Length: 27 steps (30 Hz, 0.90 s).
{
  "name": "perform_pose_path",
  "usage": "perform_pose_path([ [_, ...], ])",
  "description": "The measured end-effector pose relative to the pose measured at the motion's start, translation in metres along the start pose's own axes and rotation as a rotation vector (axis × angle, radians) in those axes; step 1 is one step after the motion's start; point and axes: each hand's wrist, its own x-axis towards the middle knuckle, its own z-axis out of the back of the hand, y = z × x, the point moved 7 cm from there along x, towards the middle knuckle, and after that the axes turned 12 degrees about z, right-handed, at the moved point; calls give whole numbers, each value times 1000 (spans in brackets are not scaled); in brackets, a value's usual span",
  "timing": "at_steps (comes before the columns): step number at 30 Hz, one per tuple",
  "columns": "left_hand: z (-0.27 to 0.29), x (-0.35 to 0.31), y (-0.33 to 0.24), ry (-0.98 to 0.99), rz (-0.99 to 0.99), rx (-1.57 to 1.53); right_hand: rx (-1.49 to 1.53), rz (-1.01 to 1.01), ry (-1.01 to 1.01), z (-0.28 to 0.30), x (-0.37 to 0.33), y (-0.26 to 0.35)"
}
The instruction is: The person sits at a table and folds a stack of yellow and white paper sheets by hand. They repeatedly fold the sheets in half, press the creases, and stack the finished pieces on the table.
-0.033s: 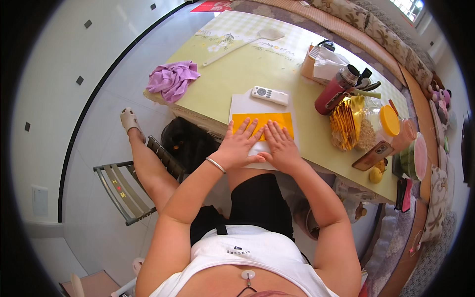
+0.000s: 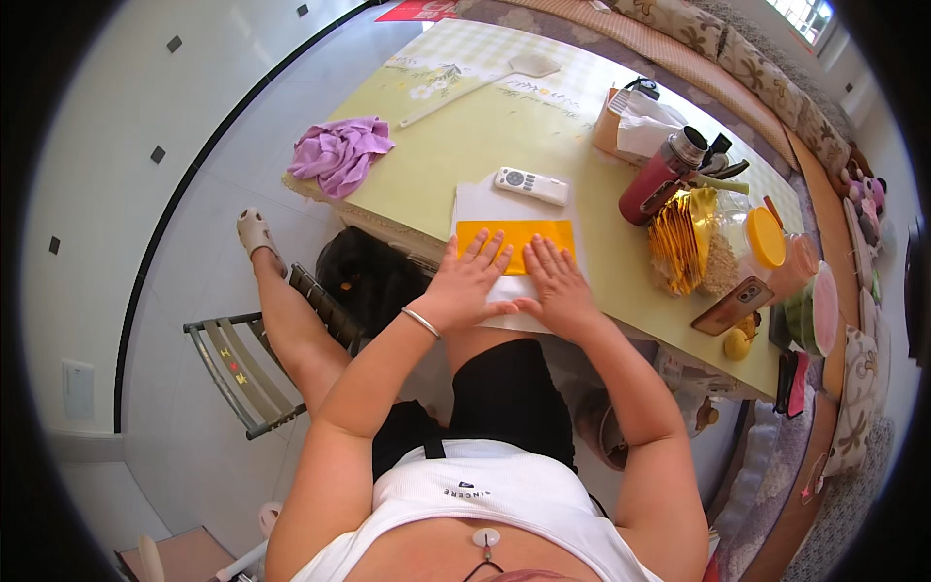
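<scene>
A yellow-orange rectangle of paper [image 2: 518,233] lies on white sheets [image 2: 472,201] at the near edge of the table. My left hand [image 2: 467,283] rests flat on its left half, fingers stretched out over the yellow surface. On the right half lies my right hand [image 2: 560,289], also flat with fingers extended. The two thumbs point toward each other over the white sheet, nearly touching. Neither hand grips anything. Just beyond the yellow paper, a white remote control [image 2: 531,185] sits across the top of the sheets.
A crumpled purple cloth [image 2: 341,155] lies at the table's left corner, with a white fly swatter [image 2: 475,92] farther back. Along the right stand a tissue box [image 2: 611,124], a dark red flask [image 2: 656,184], gold packets [image 2: 676,247], a yellow-lidded jar [image 2: 763,238] and a phone [image 2: 734,306].
My right hand has shifted slightly to the right, so the gap between the two hands' fingers is a little wider. My left hand stays almost in place.
</scene>
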Motion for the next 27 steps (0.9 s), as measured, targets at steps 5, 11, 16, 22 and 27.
perform_pose_path([
  [5,-11,-20,39,-14,65,-23,-29,-72,6,9,-29,-29],
  [11,24,7,65,-393,101,-308,283,-96,-453,30,-20,-54],
  [16,36,62,68,-145,236,-260,992,-502,-583,16,-3,-77],
  [22,13,69,101,-144,377,-677,1152,-565,-586,-6,3,-87],
  [27,16,36,92,-180,529,-1150,1393,-562,-628,-7,1,-95],
])
